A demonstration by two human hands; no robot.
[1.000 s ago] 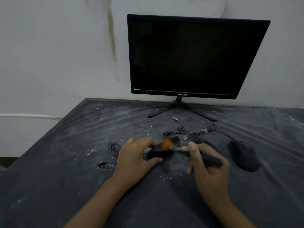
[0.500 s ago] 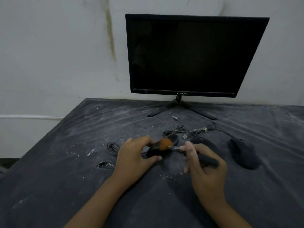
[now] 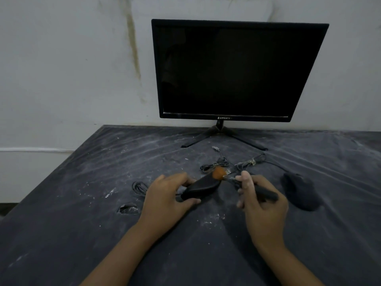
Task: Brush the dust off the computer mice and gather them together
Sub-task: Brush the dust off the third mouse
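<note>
**Dusty mouse gets a brushing on a dark table**

The big dark table [image 3: 61, 223] has pale dust all over it, and its near and right sides are cut off from view. One black monitor [image 3: 237, 71] stands at the back by the wall, and its screen is dark.

There are two bare hands. The left hand [image 3: 165, 201] curls round one black mouse [image 3: 203, 187], with the thumb on the near side and the fingers on the far side. It holds the mouse tilted up, in the middle of the table. The back end of the mouse is hidden under this hand.

The right hand [image 3: 261, 207] pinches one brush [image 3: 220, 174]. The orange hairs touch the far tip of the held mouse. The fingers are blurry and cover the middle of the dark handle.

A second black mouse [image 3: 300, 191] lies flat on the right, well apart from the first. It is hard to make out against the dark table.

I count three little bunches of cord: one [image 3: 139, 187] left of the hands and two [image 3: 214, 167] [image 3: 245, 164] behind the brush. I cannot tell which cord goes to which mouse.
</note>
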